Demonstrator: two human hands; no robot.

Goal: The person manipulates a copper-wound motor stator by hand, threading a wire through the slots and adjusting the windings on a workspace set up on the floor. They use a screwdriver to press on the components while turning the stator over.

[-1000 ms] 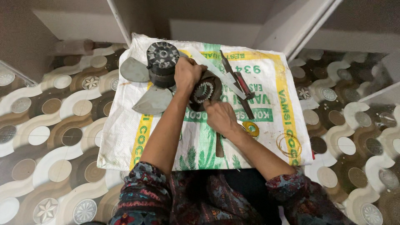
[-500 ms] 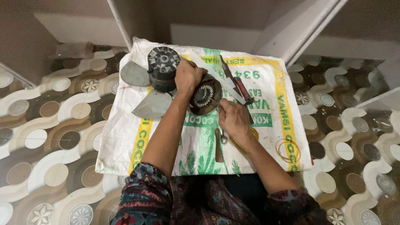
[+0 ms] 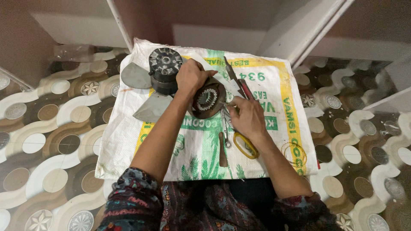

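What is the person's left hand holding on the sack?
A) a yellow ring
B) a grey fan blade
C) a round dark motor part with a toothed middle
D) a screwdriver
C: the left hand grips the round dark motor part, tilted up off the white woven sack.

woven sack (image 3: 282, 141) on patterned floor tiles (image 3: 47, 124), yellow tape ring (image 3: 245, 145).

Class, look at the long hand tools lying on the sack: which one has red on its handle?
The red-handled tool lying farthest from the person, just above the right hand. The spanner is bare metal, and the other tool has a brown handle.
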